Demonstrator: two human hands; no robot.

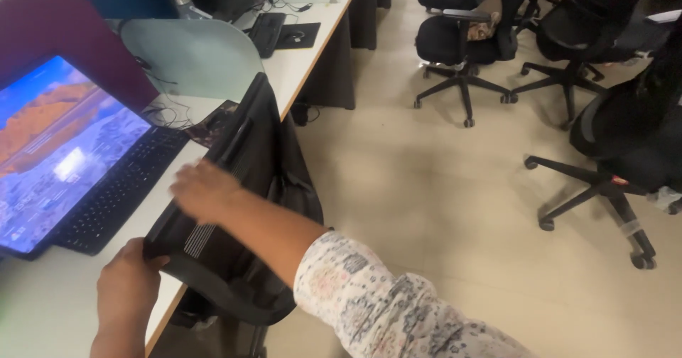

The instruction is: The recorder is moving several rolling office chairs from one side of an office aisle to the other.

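I'm gripping the black laptop bag [234,187] at its lower corner with my left hand [128,283], while my right hand [204,187] is resting flat on top. It's overhanging the desk edge [42,308]; loosening could drop it or knock the laptop [78,159].
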